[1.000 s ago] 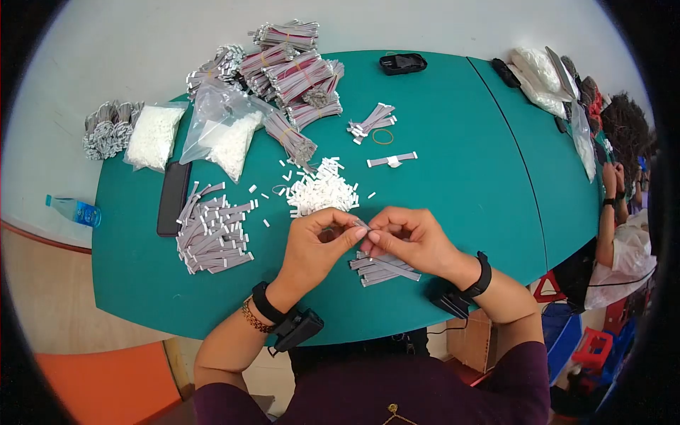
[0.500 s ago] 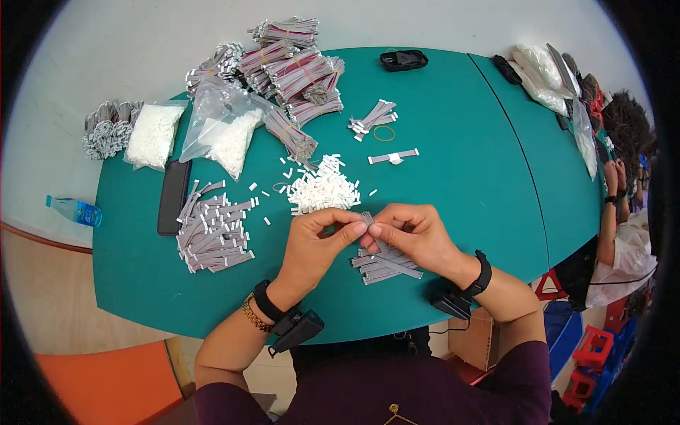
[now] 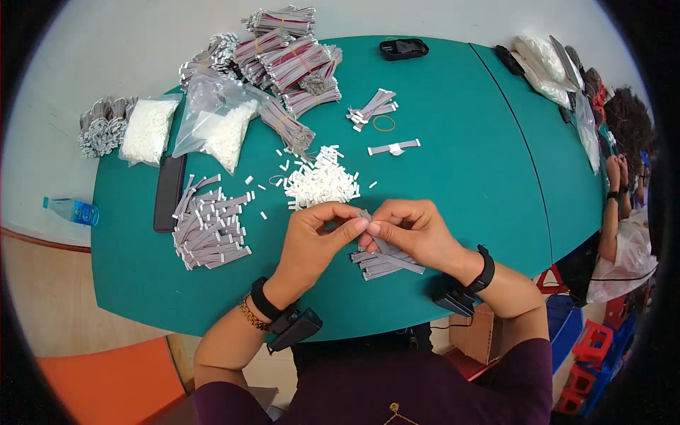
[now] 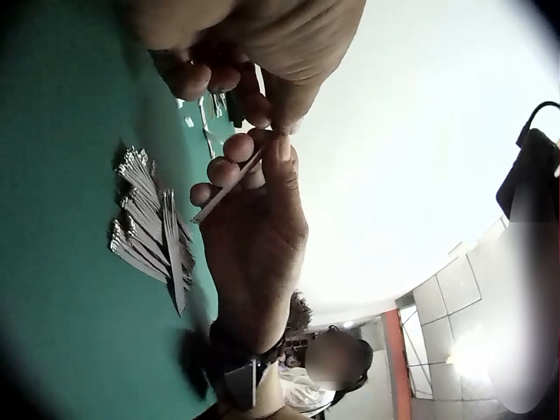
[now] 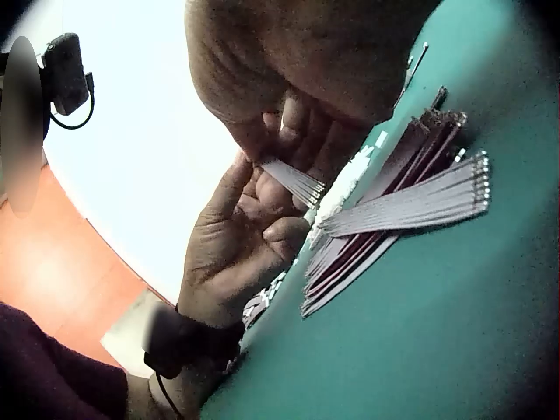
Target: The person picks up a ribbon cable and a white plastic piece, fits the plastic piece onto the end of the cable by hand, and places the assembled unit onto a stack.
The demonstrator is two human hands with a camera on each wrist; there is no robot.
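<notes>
My left hand [image 3: 319, 237] and right hand [image 3: 418, 234] meet thumb to thumb over the table, both pinching one short grey ribbon cable [image 5: 293, 182]. Its splayed wire ends with small metal tips show in the right wrist view; the held part is hidden between the fingertips. In the left wrist view the same cable [image 4: 229, 188] runs edge-on across the right palm. Close below the right hand lies a pile of bare grey ribbon cables [image 3: 375, 269]. Just beyond the left hand is a heap of small white plastic connectors [image 3: 322, 180].
At the left lie cables with white ends [image 3: 209, 230], beside a black case [image 3: 170, 195]. Bags of white connectors [image 3: 150, 131] and banded cable bundles [image 3: 294, 64] stand behind. A rubber band [image 3: 384, 123] and a single cable [image 3: 386, 149] lie farther back. Another person sits at the right.
Both hands have turned the ribbon cable between their fingertips, so more of it shows above the thumbs and below them. The hands stay together in nearly the same place. The head view has shifted slightly.
</notes>
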